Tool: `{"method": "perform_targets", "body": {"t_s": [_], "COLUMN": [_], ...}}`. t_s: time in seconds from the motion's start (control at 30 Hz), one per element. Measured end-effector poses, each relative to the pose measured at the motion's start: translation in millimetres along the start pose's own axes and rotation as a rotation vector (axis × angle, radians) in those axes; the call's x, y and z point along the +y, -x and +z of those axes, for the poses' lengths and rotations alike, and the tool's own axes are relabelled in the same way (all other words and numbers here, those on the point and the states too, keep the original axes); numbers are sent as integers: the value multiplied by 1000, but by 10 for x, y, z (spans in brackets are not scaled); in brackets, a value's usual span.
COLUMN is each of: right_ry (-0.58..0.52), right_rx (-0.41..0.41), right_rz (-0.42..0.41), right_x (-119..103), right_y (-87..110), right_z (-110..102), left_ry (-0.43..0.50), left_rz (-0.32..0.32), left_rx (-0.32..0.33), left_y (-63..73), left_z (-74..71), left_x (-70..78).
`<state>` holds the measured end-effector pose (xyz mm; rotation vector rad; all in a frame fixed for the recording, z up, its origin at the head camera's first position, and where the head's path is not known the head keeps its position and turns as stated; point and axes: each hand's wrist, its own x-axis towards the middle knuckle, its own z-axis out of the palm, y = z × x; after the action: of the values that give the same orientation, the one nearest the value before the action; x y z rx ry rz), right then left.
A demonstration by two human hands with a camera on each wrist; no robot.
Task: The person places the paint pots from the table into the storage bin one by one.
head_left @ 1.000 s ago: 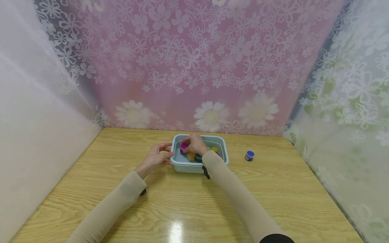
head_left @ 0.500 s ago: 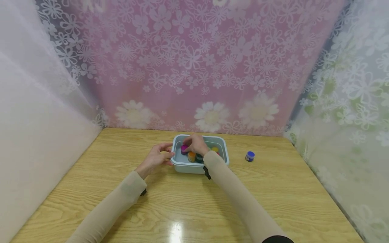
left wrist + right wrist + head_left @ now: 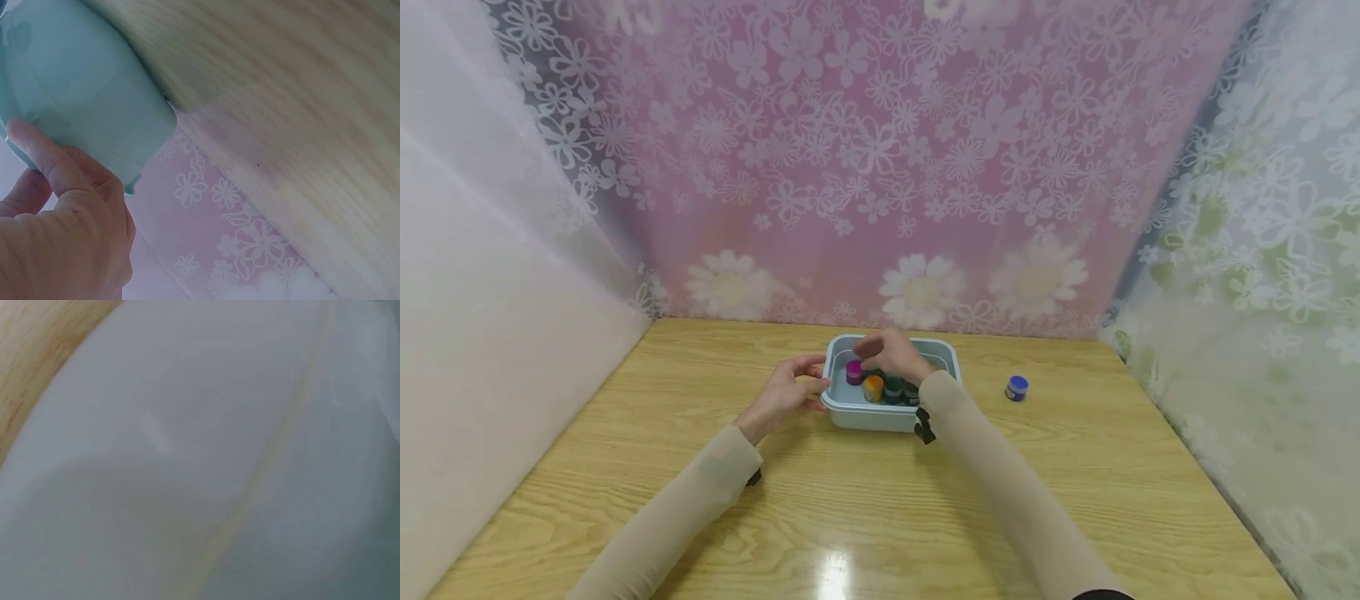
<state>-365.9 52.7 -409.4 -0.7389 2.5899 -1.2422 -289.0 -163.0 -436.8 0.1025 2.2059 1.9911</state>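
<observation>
A pale blue plastic box [image 3: 868, 419] holds several small paint jars. Inside it, a purple-lidded jar [image 3: 854, 372] stands at the left, with an orange-lidded jar [image 3: 873, 388] and a dark jar [image 3: 892, 390] nearer the front wall. My left hand [image 3: 782, 392] grips the box's left rim; the left wrist view shows its fingers [image 3: 53, 159] against the box wall. Just right of the purple jar, my right hand [image 3: 895, 352] hovers over the box with loosely bent fingers and nothing in them. It hides the jars at the right. Only a blurred box wall [image 3: 187, 425] fills the right wrist view.
A blue-lidded jar [image 3: 1017, 388] stands on the wooden table [image 3: 820, 500], right of the box. A pink floral curtain [image 3: 880, 167] hangs behind the table's far edge, and pale sheets [image 3: 1247, 292] border both sides.
My right hand has let go of the purple jar and moved slightly up and right; that jar stays in the box's left part. The left hand keeps its place.
</observation>
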Motion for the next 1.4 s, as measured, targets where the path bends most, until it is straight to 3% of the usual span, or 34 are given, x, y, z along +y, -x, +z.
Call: {"method": "perform_targets", "body": {"t_s": [0.4,0.73,1.07,1.4], "right_ry": [-86,-127,-279,-292], "right_rx": [-169,-231,-135,-37], "right_rz": [-40,-33,-47,-11], "right_x": [-8,145,361,632], "right_y": [162,353,630,827], "right_z": [-280,-500,-889,-1147], "left_ry": [-1,3,28,34], "left_rz": [-14,-19,-18,-15], "left_rx": [14,8,4,6], "left_y": [-48,-3,-5,10], "left_z": [3,14,37,29], "left_x": [40,25,11,27]}}
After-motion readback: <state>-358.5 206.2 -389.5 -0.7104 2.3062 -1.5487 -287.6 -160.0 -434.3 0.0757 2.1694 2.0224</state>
